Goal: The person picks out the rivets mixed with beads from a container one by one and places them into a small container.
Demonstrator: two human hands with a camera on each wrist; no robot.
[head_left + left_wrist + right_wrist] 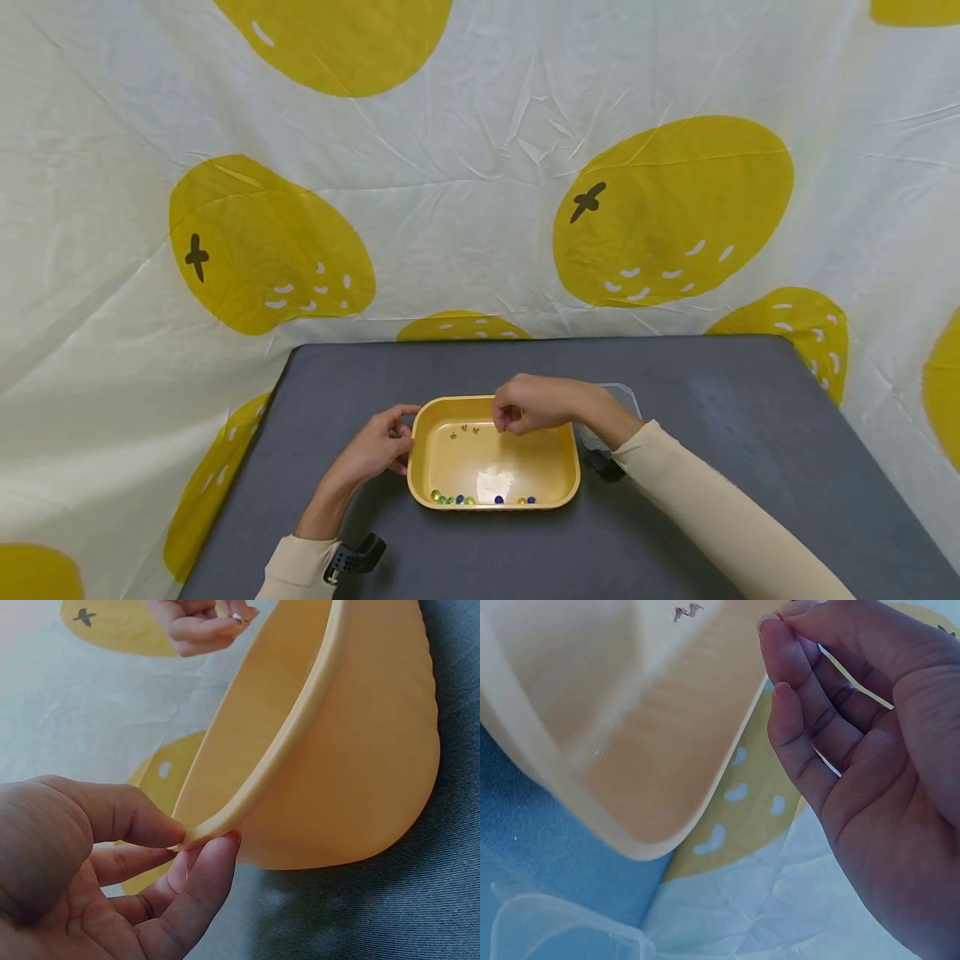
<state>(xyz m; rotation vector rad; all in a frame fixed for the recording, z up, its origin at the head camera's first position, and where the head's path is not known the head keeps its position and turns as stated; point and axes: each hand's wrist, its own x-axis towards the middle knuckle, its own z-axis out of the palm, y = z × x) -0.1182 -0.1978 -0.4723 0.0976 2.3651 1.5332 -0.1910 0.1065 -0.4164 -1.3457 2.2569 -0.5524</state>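
A yellow plastic tub (491, 454) stands on the dark table. My left hand (377, 447) pinches its left rim between thumb and fingers, plainly seen in the left wrist view. Over the tub's back right part, my right hand (536, 404) has thumb and fingertips pressed together. Between them, the left wrist view shows a tiny shiny piece (237, 616), mostly hidden, its kind unclear. Small metal pieces (465, 428) lie toward the back of the tub. Along its front wall sit several glass marbles (460, 500), some blue, others yellow-green.
Beside the tub, partly behind my right forearm, is a clear plastic container (618, 396). Dark wrist straps are on both arms. A white cloth (465, 225) with yellow fruit shapes hangs behind the table (712, 475).
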